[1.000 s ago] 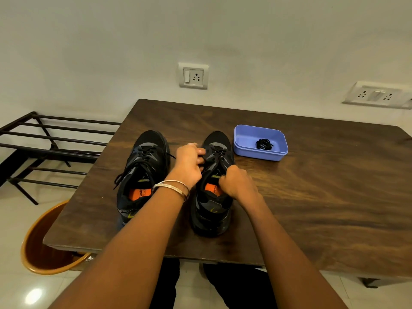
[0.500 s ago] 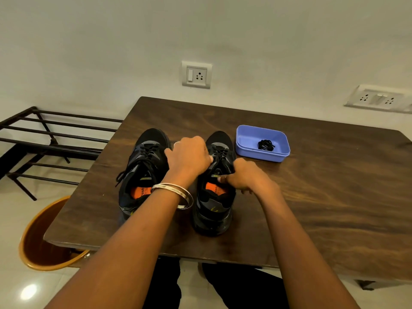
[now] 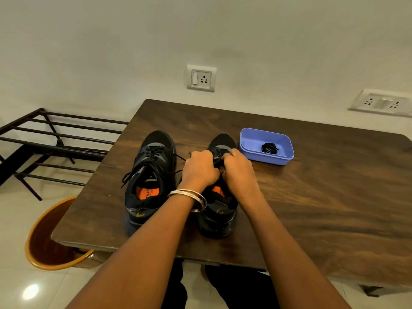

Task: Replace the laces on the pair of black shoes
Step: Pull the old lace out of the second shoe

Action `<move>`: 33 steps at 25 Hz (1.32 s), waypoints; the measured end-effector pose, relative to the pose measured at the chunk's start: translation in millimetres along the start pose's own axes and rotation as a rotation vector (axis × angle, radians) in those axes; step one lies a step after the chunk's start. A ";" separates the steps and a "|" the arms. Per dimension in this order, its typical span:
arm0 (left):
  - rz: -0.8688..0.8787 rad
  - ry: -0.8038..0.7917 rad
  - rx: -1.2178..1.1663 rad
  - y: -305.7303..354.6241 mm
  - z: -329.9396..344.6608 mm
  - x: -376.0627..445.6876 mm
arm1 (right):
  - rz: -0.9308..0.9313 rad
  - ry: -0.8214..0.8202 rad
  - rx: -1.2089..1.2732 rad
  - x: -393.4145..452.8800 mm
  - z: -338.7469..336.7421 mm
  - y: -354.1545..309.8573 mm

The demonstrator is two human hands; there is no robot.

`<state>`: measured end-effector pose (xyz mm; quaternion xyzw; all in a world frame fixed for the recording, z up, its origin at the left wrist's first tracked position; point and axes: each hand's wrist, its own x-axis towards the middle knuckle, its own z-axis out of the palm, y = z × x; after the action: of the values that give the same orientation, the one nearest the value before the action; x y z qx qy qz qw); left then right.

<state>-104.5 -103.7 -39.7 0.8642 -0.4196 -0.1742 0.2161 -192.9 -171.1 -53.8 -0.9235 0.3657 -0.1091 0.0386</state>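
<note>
Dark wood-grain table is standing against a pale wall, with a black metal rack to its left and an orange bin sitting on the floor by the near left corner. On the table a lavender plastic tray is holding a small bundle of black laces; it is lying just beside the toe of the right shoe. Both hands are curling over that shoe's lacing: the left hand, with silver bangles at its wrist, and the right hand are meeting knuckle to knuckle, fingers bent around the shoe's lace. The left shoe is sitting untouched just beside the left hand, its lace ends trailing loose, an orange insole showing inside. Both shoes are pointing away from the person, toes toward the wall.
</note>
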 end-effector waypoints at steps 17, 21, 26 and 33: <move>-0.161 -0.118 0.059 -2.2 9.3 -2.7 | 0.424 -0.063 0.803 6.3 -24.8 15.6; -0.172 -0.181 0.061 -3.8 9.8 -1.2 | 0.124 -0.089 -0.010 -2.7 -23.3 -1.0; -0.172 -0.200 0.037 -2.6 12.2 0.0 | 0.247 0.004 0.164 -1.6 -16.5 -6.6; -0.180 -0.186 0.036 0.3 10.2 -2.6 | 0.822 0.342 1.231 4.2 -40.1 24.9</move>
<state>-111.1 -104.1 -47.9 0.8822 -0.3617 -0.2648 0.1442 -215.7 -191.8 -17.8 -0.4948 0.5546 -0.4119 0.5272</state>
